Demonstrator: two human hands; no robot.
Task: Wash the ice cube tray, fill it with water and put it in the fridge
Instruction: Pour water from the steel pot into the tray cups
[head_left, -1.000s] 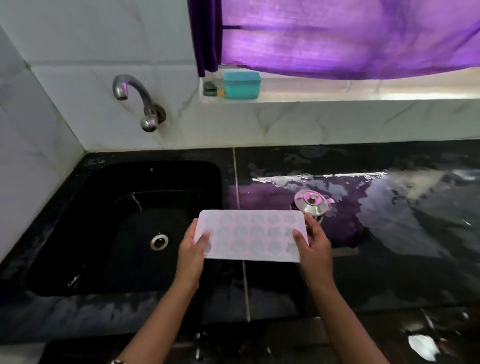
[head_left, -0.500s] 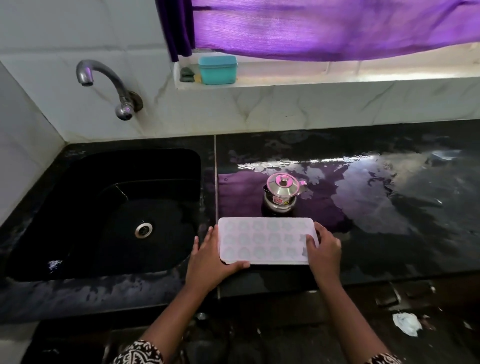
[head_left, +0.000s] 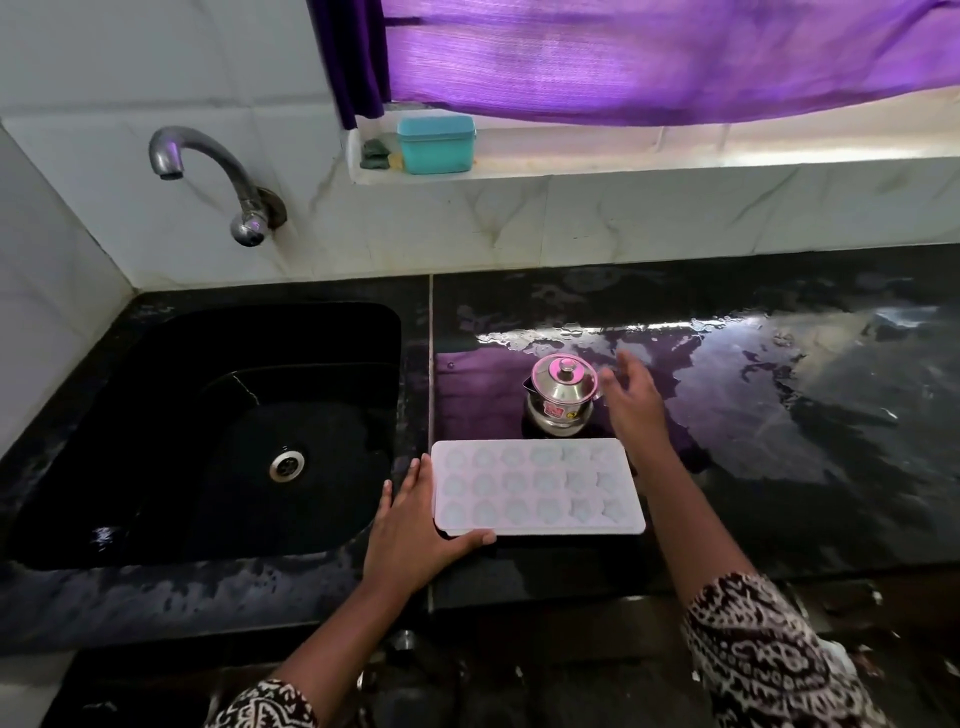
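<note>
At lower centre, the ice cube tray (head_left: 537, 486) lies flat on the desk (head_left: 779, 467). The left hand (head_left: 415, 525) keeps its fingers straight, apparently touching the tray's left edge. The right hand (head_left: 634, 400), fingers spread and empty, is beside the steel pot (head_left: 561, 400).

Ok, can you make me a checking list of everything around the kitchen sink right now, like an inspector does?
Surface: black counter, wet and shiny.
Job's things: ice cube tray lies flat on the counter, right of the sink; tap shows no running water.
Clutter: lidded steel pot behind the tray; teal box and green scrubber on the window ledge.
Hands: left hand touches the tray's left edge, thumb along its near edge; right hand open, off the tray, beside the steel pot.
Cables: nothing seen.
Surroundings: white tiled wall, purple curtain.
</note>
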